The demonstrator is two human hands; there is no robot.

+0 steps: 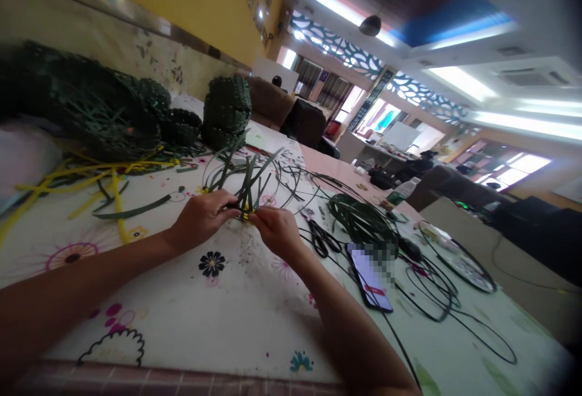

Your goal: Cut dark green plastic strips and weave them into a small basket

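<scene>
Dark green flat weaving strips (248, 181) stand up and cross one another in the middle of the table, some curling outward. A small yellow piece (248, 215) shows at their base, between my hands. My left hand (207, 214) pinches the base of the strips from the left, thumb and forefinger together. From the right, my right hand (277, 226) pinches the same base close to the yellow piece. Exactly which strip lies under each fingertip is partly hidden by the fingers.
Black scissors (322, 238), a phone (369, 278) and a coil of green strip (364, 220) lie to the right. Yellow strips (116, 190) spread at left. Woven green baskets (227, 108) stand along the back left. A clear bottle (404, 190) is farther right.
</scene>
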